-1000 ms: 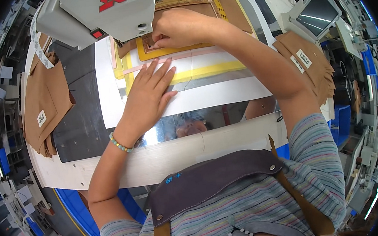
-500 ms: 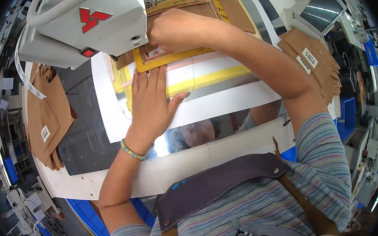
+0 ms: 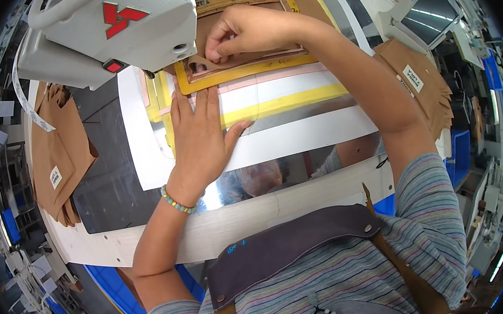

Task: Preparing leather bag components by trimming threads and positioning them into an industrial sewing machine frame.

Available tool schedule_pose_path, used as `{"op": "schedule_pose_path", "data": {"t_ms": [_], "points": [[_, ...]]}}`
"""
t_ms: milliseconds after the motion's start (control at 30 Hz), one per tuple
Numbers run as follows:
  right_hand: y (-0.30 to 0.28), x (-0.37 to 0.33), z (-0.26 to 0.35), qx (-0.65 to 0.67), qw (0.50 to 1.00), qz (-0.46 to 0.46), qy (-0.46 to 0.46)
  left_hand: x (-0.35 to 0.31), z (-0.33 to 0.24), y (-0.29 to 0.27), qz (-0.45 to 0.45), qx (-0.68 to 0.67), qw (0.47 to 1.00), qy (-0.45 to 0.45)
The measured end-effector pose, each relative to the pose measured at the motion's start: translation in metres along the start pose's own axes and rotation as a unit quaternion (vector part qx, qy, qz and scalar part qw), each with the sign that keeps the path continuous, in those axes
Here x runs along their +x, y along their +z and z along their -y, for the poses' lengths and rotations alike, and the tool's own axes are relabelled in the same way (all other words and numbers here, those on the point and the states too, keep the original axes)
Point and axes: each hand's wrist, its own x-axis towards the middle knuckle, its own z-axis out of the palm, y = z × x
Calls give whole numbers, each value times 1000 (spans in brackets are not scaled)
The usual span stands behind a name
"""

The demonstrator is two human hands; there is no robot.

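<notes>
My right hand (image 3: 252, 30) is over the yellow frame (image 3: 247, 72), thumb and fingers pinched on the lifted edge of a brown piece of material (image 3: 198, 62). That edge curls up near the frame's front left corner, beside the machine head. My left hand (image 3: 198, 141) lies flat with fingers spread, the fingertips at the frame's front edge. Beneath both is a white sheet (image 3: 297, 134) with yellow tape strips (image 3: 291, 101) on it. A thin thread runs from the frame across the sheet near my left thumb.
A grey sewing machine head (image 3: 151, 31) stands at the far left of the frame. Brown cut pieces with white labels lie in a stack at the left (image 3: 63, 155) and another at the right (image 3: 421, 82). A small screen (image 3: 430, 13) stands at the back right.
My right hand has turned and its fingers now show, raising the edge of the brown material. My left hand stays flat in about the same place.
</notes>
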Motion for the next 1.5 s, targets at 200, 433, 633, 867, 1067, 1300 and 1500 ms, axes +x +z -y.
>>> {"op": "schedule_pose_path", "data": {"t_ms": [200, 433, 633, 867, 1067, 1300, 1500], "points": [[-5, -38, -19, -228, 966, -26, -116, -26, 33, 1, -43, 52, 997, -48], [4, -82, -37, -269, 956, -84, -86, -31, 51, -25, -3, 69, 997, -44], [18, -45, -30, -166, 965, -55, -197, -10, 63, -28, 29, 22, 999, 17], [16, -47, -33, -187, 973, -8, -136, -14, 74, -24, 37, 30, 999, 12], [23, -57, -50, -290, 942, -70, -155, -12, 79, -26, 9, 14, 1000, 5], [24, -47, -32, -54, 995, -27, -84, -27, 82, -39, -4, 6, 1000, -15], [-18, -111, -26, -244, 944, -201, -99, -44, 77, -43, -17, 8, 999, -29]]}}
